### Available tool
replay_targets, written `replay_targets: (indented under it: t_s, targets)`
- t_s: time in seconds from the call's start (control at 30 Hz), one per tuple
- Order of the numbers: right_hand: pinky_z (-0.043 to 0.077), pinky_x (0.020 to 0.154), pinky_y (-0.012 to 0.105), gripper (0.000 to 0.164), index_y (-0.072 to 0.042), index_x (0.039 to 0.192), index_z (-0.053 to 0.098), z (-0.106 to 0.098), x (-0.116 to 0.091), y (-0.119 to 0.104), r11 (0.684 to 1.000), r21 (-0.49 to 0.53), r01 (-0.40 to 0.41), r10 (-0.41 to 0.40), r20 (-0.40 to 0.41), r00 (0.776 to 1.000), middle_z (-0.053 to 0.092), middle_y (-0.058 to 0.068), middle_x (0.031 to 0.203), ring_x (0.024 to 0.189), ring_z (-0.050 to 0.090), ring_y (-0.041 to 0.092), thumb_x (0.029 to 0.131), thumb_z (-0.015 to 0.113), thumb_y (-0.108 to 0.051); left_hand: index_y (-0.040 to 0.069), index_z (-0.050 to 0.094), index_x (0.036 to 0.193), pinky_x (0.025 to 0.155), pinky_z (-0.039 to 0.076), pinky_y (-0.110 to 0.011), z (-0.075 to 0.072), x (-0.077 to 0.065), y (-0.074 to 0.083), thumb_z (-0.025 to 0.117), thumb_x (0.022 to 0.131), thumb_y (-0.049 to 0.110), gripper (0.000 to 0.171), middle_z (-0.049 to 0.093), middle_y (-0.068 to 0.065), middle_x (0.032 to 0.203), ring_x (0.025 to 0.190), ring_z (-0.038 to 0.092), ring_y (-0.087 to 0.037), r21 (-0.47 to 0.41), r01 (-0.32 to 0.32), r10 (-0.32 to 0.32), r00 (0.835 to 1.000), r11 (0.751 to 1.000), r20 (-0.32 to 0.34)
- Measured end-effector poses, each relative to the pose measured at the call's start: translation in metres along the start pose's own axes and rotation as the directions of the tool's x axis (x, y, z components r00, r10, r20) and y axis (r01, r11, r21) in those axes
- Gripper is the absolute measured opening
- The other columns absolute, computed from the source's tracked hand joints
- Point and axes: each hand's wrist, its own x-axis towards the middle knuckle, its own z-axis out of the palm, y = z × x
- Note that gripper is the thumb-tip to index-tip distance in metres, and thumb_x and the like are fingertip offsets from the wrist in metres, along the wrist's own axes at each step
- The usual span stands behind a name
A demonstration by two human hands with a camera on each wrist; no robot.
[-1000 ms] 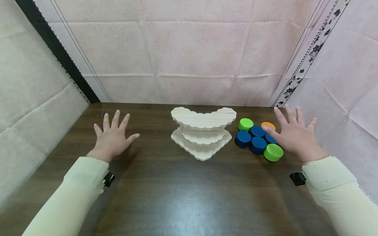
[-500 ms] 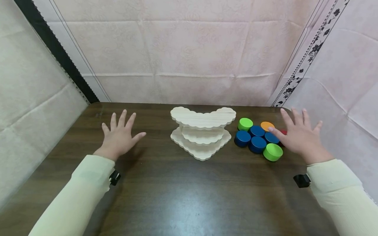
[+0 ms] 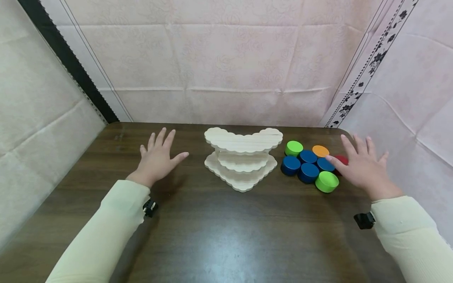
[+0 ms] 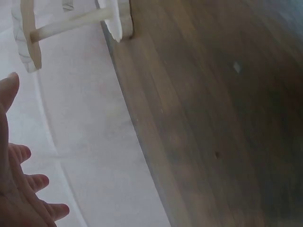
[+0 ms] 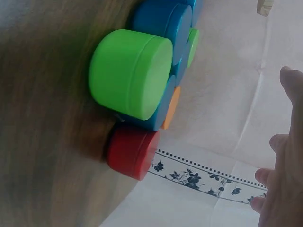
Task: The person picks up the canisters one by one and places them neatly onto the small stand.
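Left of centre, my left hand (image 3: 155,159) hovers over the table with straight, spread fingers and holds nothing. Nearest to it is a pale wooden tiered stand (image 3: 244,142) with scalloped shelves, whose rod (image 4: 71,26) shows in the left wrist view. My right hand (image 3: 364,167), likewise spread and holding nothing, is beside a cluster of small round lidded tins. These include several blue tins (image 3: 308,173), a green tin (image 3: 327,182) in front, another green tin (image 3: 294,148) behind, and an orange tin (image 3: 320,151). A red tin (image 5: 132,151) is partly hidden by my hand in the head view.
The dark wooden table (image 3: 226,236) ends at the back against a pale cloth wall (image 3: 230,59). Cloth walls also stand at the left and right, with a black floral strip (image 3: 375,63) at the right corner.
My left hand has moved right, towards the stand. My right hand has drifted slightly right and nearer, uncovering more of the orange and red tins. The stand and tins have stayed put.
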Motion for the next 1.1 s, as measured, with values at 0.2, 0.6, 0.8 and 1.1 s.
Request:
replay_targets:
  t_s: [0.2,0.6,0.8,1.1]
  targets:
    - [-0.007,0.093,0.083,0.093,-0.01,0.155,0.005,0.009,-0.005,0.011,0.999,0.025,-0.021,0.02,0.022,1.0,0.003,0.032,0.154,0.138,-0.008,0.056,0.091,0.04,-0.068,0.02,0.003,0.157,0.104,0.004,-0.076,0.005,0.012,0.013,0.04,0.087,0.076,0.097,-0.001,-0.014,0.162,0.145,-0.001,-0.046,-0.12,0.0,0.001,1.0,0.993,0.009]
    - [0.017,0.092,0.082,0.098,-0.002,0.154,0.009,0.026,-0.017,0.02,0.997,0.047,-0.055,0.051,0.091,0.995,0.013,0.037,0.148,0.131,0.013,0.06,0.09,0.048,-0.066,0.02,0.006,0.157,0.109,0.011,-0.069,0.012,0.027,0.03,0.05,0.089,0.066,0.092,0.003,-0.01,0.162,0.147,0.006,-0.037,-0.289,-0.039,0.051,0.998,0.957,0.035]
    - [0.029,0.089,0.078,0.1,0.002,0.153,0.009,0.029,-0.023,0.023,0.991,0.116,-0.07,0.058,0.106,0.993,0.017,0.038,0.147,0.129,0.02,0.059,0.09,0.05,-0.064,0.019,0.014,0.156,0.115,0.018,-0.055,0.017,0.033,0.037,0.055,0.092,0.058,0.086,0.012,-0.009,0.161,0.147,0.012,-0.031,-0.361,-0.099,0.111,0.994,0.927,0.011]
    - [0.033,0.09,0.075,0.103,0.005,0.151,0.011,0.037,-0.022,0.018,0.975,0.202,-0.089,0.061,0.144,0.988,0.02,0.039,0.147,0.13,0.023,0.057,0.088,0.053,-0.064,0.022,0.018,0.156,0.115,0.019,-0.054,0.015,0.035,0.045,0.055,0.092,0.057,0.082,0.017,-0.006,0.16,0.147,0.015,-0.028,-0.42,-0.101,0.119,0.993,0.902,0.018]
